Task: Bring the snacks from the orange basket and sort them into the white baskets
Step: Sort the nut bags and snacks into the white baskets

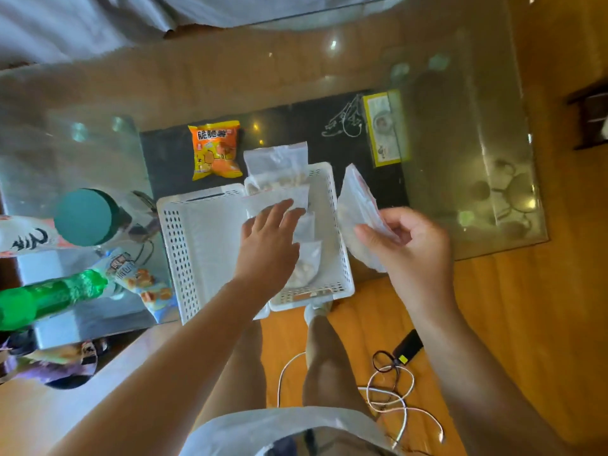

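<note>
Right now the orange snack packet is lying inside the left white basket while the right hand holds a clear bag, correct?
Not quite. In the head view the orange snack packet lies on the table beyond the left white basket, not inside it. The right hand does hold a clear bag.

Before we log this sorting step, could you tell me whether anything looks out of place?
Yes: the right white perforated plastic basket juts past the glass table's near edge. A clear snack pouch sticks out over its far rim.

Left white basket [184,245] open from above — green bottle [49,299], teal cup [84,217] crowding its left.
</note>
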A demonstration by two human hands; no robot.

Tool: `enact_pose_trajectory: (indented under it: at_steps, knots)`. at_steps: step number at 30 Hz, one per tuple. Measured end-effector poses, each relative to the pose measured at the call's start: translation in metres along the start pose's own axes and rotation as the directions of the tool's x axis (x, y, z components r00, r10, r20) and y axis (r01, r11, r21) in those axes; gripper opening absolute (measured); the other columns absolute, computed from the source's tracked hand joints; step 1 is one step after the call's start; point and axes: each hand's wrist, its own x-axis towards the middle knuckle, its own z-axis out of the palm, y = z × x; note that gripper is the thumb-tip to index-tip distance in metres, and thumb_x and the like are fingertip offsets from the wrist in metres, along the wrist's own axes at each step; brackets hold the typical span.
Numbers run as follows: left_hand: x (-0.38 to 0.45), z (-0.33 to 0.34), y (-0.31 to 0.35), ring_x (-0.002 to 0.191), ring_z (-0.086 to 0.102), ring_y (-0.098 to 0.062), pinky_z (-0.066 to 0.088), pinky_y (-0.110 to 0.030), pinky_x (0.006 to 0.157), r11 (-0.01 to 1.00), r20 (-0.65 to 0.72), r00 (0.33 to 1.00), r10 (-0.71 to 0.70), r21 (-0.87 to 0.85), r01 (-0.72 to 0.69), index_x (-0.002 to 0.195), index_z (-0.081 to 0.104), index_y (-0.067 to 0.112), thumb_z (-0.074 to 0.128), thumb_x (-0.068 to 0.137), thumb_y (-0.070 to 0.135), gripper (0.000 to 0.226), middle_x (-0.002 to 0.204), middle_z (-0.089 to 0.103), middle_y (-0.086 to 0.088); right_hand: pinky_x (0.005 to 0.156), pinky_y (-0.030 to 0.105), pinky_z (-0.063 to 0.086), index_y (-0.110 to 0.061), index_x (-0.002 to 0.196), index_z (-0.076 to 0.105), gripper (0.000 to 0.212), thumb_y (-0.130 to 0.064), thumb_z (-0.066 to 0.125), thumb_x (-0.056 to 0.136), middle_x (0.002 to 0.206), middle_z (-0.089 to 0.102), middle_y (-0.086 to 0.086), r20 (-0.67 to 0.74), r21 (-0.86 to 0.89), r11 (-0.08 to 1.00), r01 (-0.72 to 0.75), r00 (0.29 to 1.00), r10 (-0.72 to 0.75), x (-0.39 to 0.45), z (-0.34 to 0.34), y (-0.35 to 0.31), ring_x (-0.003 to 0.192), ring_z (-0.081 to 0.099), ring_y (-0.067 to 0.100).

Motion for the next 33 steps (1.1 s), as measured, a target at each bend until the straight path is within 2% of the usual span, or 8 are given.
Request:
enact_pose_trajectory:
  at_steps: [4, 8, 11, 15, 21, 25, 30, 33]
  knots:
    - [0.009, 0.026, 0.015, 0.144, 0.019, -0.023, 0.012, -0.044, 0.118, 0.974, 0.090, 0.989, 0.114, 0.184, -0.129, 0.143, 0.029, 0.029, 0.049, 0.094, 0.032, 0.053, 0.156, 0.021, 0.003, 0.049, 0.002, 0.040, -0.013, 0.085, 0.066, 0.011, -0.022, 0.069, 0.080, 0.072, 0.061, -0.016, -0.101, -0.203, 0.979, -0.017, 0.995, -0.003, 0.005, -0.004, 0.066, 0.067, 0.061, -0.005]
    - [0.023, 0.045, 0.019, 0.145, 0.015, -0.026, 0.012, -0.048, 0.119, 0.852, 0.226, 0.941, 0.252, 0.410, -0.327, 0.144, 0.026, 0.025, 0.051, 0.093, 0.034, 0.057, 0.157, 0.017, -0.001, 0.056, 0.013, 0.042, -0.002, 0.097, 0.066, 0.021, -0.020, 0.059, 0.087, 0.093, 0.069, 0.013, -0.123, -0.396, 0.896, -0.199, 0.979, 0.162, 0.020, 0.001, 0.134, 0.082, 0.065, 0.020]
    - [0.034, 0.055, 0.023, 0.146, 0.012, -0.028, 0.007, -0.050, 0.118, 0.767, 0.315, 0.903, 0.291, 0.487, -0.417, 0.143, 0.027, 0.025, 0.050, 0.093, 0.038, 0.057, 0.157, 0.018, -0.003, 0.063, 0.018, 0.047, -0.005, 0.099, 0.063, 0.022, -0.023, 0.057, 0.089, 0.095, 0.067, 0.010, -0.015, -0.505, 0.841, -0.193, 0.977, 0.215, 0.025, 0.005, 0.159, 0.083, 0.062, 0.019]
    - [0.043, 0.060, 0.020, 0.146, 0.010, -0.028, 0.006, -0.051, 0.119, 0.732, 0.374, 0.900, 0.227, 0.544, -0.410, 0.142, 0.030, 0.026, 0.050, 0.092, 0.044, 0.057, 0.157, 0.020, -0.002, 0.056, 0.012, 0.036, -0.006, 0.093, 0.064, 0.021, -0.026, 0.062, 0.085, 0.080, 0.059, 0.001, 0.167, -0.436, 0.899, -0.039, 0.978, 0.123, 0.027, 0.003, 0.161, 0.072, 0.053, 0.011]
    - [0.043, 0.056, 0.012, 0.146, 0.011, -0.028, 0.005, -0.051, 0.119, 0.651, 0.410, 0.890, 0.200, 0.623, -0.434, 0.140, 0.033, 0.024, 0.048, 0.093, 0.043, 0.053, 0.154, 0.027, -0.002, 0.052, 0.014, 0.035, -0.002, 0.095, 0.062, 0.027, -0.028, 0.057, 0.088, 0.083, 0.059, 0.004, -0.187, -0.354, 0.875, -0.331, 0.941, 0.281, 0.043, -0.032, 0.170, 0.073, 0.058, 0.015]
    - [0.043, 0.054, 0.013, 0.146, 0.012, -0.028, 0.005, -0.051, 0.117, 0.604, 0.422, 0.884, 0.199, 0.658, -0.450, 0.140, 0.033, 0.023, 0.050, 0.092, 0.043, 0.055, 0.154, 0.028, -0.002, 0.054, 0.013, 0.039, -0.004, 0.093, 0.062, 0.025, -0.027, 0.060, 0.087, 0.084, 0.061, 0.005, -0.012, -0.362, 0.899, -0.247, 0.966, 0.260, 0.032, -0.021, 0.160, 0.066, 0.054, 0.004]
    - [0.041, 0.052, 0.013, 0.146, 0.012, -0.028, 0.006, -0.051, 0.117, 0.602, 0.428, 0.885, 0.184, 0.663, -0.445, 0.140, 0.033, 0.022, 0.053, 0.091, 0.043, 0.057, 0.153, 0.029, -0.003, 0.076, 0.029, 0.053, -0.006, 0.121, 0.054, 0.038, -0.027, 0.056, 0.090, 0.117, 0.060, 0.008, 0.061, -0.179, 0.940, -0.292, 0.950, 0.306, 0.020, -0.017, 0.130, 0.102, 0.058, 0.018]
    - [0.040, 0.050, 0.011, 0.146, 0.012, -0.028, 0.006, -0.051, 0.118, 0.602, 0.428, 0.885, 0.184, 0.662, -0.446, 0.140, 0.033, 0.021, 0.054, 0.091, 0.042, 0.058, 0.153, 0.029, -0.003, 0.068, 0.016, 0.051, -0.006, 0.112, 0.055, 0.029, -0.025, 0.055, 0.090, 0.111, 0.061, 0.005, 0.077, -0.062, 0.955, -0.291, 0.952, 0.295, 0.011, -0.020, 0.110, 0.096, 0.059, 0.012]
